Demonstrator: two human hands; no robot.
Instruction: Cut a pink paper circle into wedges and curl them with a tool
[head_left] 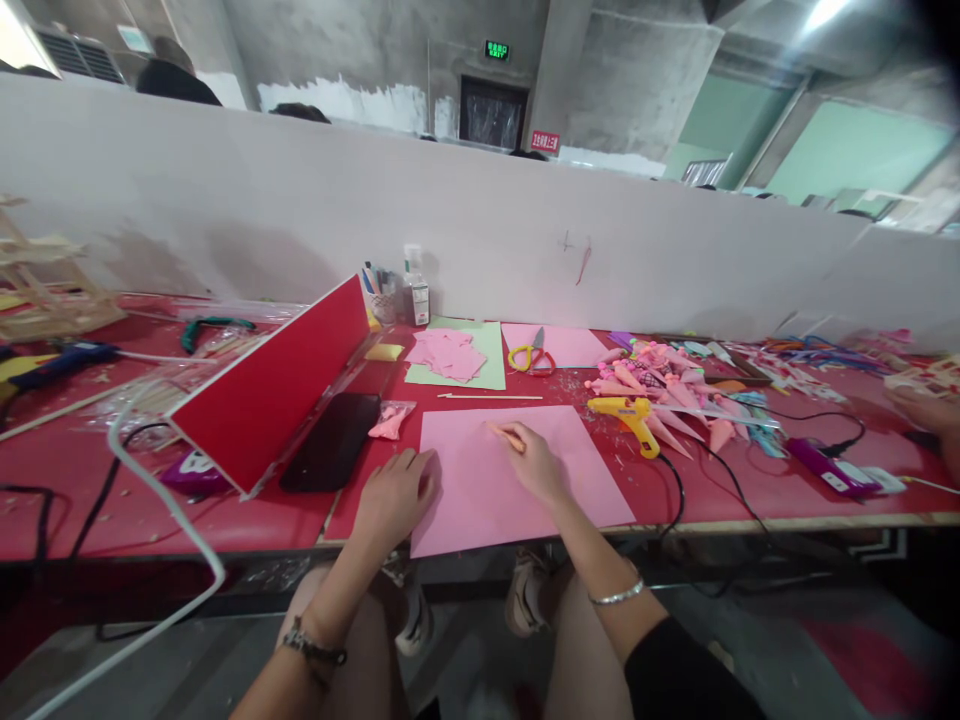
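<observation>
Under the right hand [534,466] lies pink paper [476,490]; thumb and fingers pinch a short stick [508,434], pencil-fashion. Left of this grip, the left hand [396,497] rests loosely spread at the paper's edge, probably steadying it. Scissors [536,352] lie beyond, likely within reach.

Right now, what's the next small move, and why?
Probably settle the tip of the thin tan stick on the pink sheet: the right hand pinches the stick over it, and the left hand rests at its left edge, likely enough to steady it. Whether the tip already touches, I can't tell.
</observation>
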